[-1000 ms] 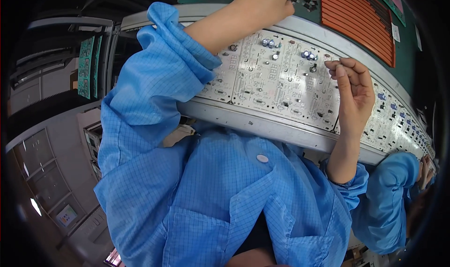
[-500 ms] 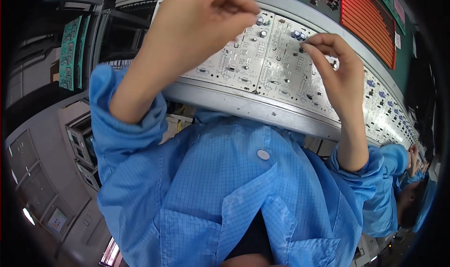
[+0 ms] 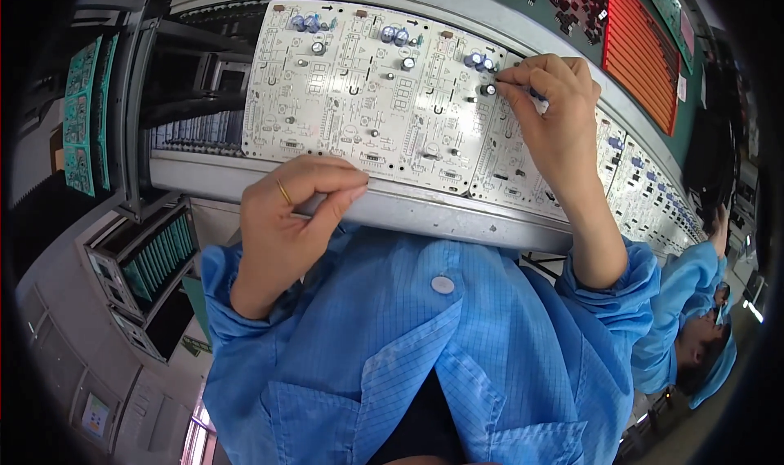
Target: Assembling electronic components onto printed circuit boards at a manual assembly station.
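A panel of white circuit boards point(image 3: 384, 142) lies on the metal rail in front of me, with round capacitors point(image 3: 395, 36) and other small parts standing on it. My right hand point(image 3: 559, 110) is over the right part of the panel. Its thumb and forefinger are pinched beside a small dark round capacitor point(image 3: 488, 90); whether they hold a part cannot be made out. My left hand point(image 3: 290, 220), with a ring on one finger, is at the panel's near edge by the rail. Its thumb and forefinger are pressed together, and a tiny dark spot shows at the tips.
The metal rail point(image 3: 425, 213) runs along the near side. Beyond the far rail are loose dark red parts point(image 3: 572, 8) and an orange slotted tray point(image 3: 641, 57). Green boards stand in a rack point(image 3: 155, 257) at left. A co-worker in blue point(image 3: 678, 302) is at right.
My left hand has come down from above the boards to the near rail, uncovering the panel's left part. My right hand stays pinched over the right part. The whole view has shifted somewhat.
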Available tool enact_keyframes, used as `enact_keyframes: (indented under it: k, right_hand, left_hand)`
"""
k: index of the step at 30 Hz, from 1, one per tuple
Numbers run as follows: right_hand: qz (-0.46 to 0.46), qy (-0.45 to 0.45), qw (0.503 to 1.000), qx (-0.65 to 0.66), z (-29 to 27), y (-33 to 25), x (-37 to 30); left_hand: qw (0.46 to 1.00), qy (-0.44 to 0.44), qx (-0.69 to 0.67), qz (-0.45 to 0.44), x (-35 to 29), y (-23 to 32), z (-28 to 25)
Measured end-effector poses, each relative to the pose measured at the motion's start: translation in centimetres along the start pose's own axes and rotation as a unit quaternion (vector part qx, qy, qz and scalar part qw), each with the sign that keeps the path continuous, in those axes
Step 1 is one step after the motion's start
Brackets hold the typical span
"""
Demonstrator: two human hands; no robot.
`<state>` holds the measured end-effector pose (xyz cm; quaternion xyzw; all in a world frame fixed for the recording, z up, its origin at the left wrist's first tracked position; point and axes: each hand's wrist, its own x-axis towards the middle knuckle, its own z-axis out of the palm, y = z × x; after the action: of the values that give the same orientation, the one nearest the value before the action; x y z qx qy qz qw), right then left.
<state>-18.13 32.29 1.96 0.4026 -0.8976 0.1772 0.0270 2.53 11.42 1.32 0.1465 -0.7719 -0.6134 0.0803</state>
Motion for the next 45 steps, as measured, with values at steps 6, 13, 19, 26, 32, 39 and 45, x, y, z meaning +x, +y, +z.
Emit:
enact_keyframes:
  k: [6, 13, 19, 26, 32, 39, 45]
  right_hand:
    - [0.025, 0.004, 0.999, -0.032, 0.1, -0.6, -0.1]
    - [0.053, -0.008, 0.998, -0.035, 0.1, -1.2, 0.0]
    - [0.064, -0.009, 0.997, -0.049, 0.2, -1.3, -0.3]
    - [0.0, -0.015, 1.0, -0.024, 0.0, 0.1, -0.3]
    - [-0.024, 0.004, 0.999, -0.045, 0.2, 0.6, -0.5]
    - [-0.02, -0.026, 0.999, -0.04, -0.4, 0.8, -0.3]
    - [-0.039, -0.051, 0.997, -0.05, -0.8, 0.5, 0.2]
  left_hand:
    - [0.997, 0.0, 0.041, 0.069, 0.8, -1.1, 1.2]
    - [0.982, 0.005, 0.106, 0.156, 1.3, -2.4, 1.8]
    - [0.98, -0.02, 0.131, 0.145, 1.6, -2.0, 1.7]
    - [0.983, -0.031, 0.133, 0.125, 1.7, -1.8, 1.8]
    - [0.979, -0.044, 0.146, 0.135, 1.9, -1.9, 1.9]
    - [0.978, -0.051, 0.154, 0.133, 1.8, -1.9, 1.8]
    - [0.98, -0.061, 0.146, 0.121, 1.8, -2.0, 1.7]
